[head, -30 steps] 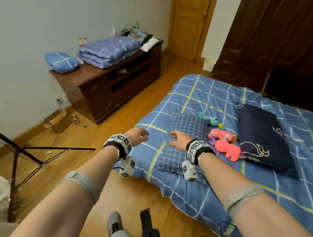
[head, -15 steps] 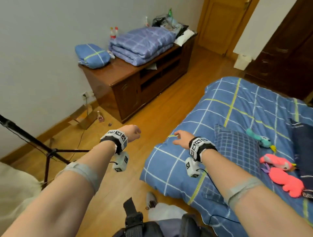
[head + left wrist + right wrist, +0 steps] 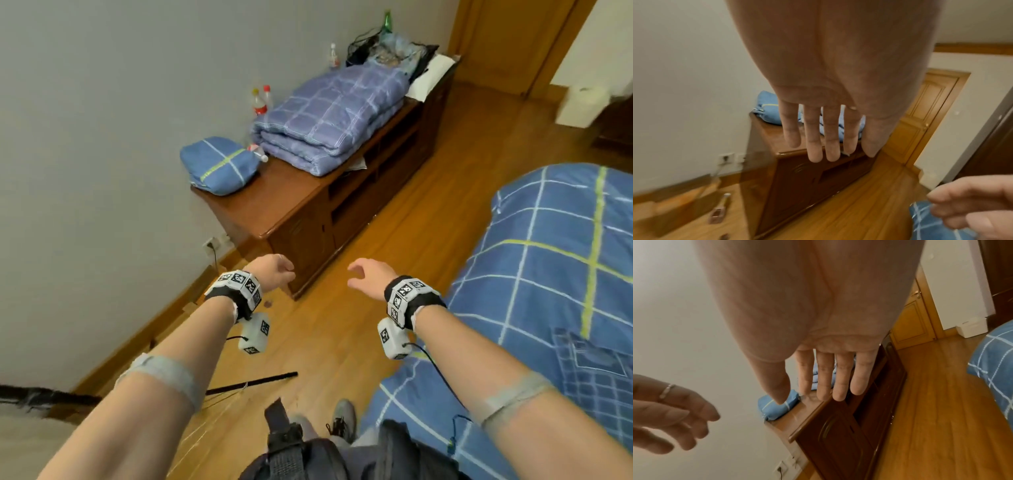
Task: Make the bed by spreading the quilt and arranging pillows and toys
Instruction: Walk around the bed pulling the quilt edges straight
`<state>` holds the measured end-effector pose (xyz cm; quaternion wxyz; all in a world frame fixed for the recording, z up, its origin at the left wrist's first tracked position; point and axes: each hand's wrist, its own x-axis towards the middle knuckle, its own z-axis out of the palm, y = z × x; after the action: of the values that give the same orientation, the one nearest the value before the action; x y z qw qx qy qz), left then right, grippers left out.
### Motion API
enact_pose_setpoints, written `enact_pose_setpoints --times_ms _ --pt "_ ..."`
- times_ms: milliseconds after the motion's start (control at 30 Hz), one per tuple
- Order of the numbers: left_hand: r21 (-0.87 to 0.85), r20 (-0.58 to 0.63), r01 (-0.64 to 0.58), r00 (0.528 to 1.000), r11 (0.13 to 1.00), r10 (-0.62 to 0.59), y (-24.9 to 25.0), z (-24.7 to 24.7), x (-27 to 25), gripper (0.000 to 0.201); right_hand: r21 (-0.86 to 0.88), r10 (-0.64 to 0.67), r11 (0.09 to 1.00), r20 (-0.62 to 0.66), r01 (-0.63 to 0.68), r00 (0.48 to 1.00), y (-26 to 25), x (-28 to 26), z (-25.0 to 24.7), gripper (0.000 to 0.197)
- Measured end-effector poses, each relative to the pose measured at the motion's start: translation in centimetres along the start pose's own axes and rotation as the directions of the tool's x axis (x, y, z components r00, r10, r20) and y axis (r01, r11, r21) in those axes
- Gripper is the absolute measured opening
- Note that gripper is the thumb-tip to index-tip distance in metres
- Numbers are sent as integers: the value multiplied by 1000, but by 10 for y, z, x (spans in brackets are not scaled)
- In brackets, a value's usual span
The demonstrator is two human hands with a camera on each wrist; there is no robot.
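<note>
left hand (image 3: pixel 274 271) empty, fingers straight | right hand (image 3: pixel 370 274) empty, fingers straight

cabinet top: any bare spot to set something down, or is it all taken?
On the wooden cabinet, one bare patch: the front strip between the small blue pillow and the folded quilt, out to the near corner. The back is crowded: bottles by the wall, clutter at the far end. Both hands, left hand and right hand, hold nothing.

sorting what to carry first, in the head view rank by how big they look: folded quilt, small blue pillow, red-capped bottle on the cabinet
1. folded quilt
2. small blue pillow
3. red-capped bottle

The bottle is partly hidden behind the quilt.
</note>
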<state>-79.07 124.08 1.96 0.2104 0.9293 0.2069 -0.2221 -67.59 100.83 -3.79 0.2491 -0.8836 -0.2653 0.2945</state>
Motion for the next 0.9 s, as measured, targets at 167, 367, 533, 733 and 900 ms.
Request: enact_pose_setpoints --times_ms 167,367,533,733,900 --pt "-4 23 -186 982 983 186 63 -51 113 32 64 57 997 -56 -53 997 30 65 -90 38" --pt "67 181 -360 921 931 344 178 -81 279 34 167 291 949 -151 -266 945 134 132 -186 38" --pt "121 255 -534 831 836 494 306 -112 428 34 287 475 867 -221 -408 852 218 197 -273 38" --pt "189 366 -691 709 698 603 479 -168 589 35 460 652 735 -276 -499 706 305 266 -406 36" --pt "219 486 -822 559 526 672 635 -174 675 33 606 798 578 -281 -547 532 389 288 -491 40"
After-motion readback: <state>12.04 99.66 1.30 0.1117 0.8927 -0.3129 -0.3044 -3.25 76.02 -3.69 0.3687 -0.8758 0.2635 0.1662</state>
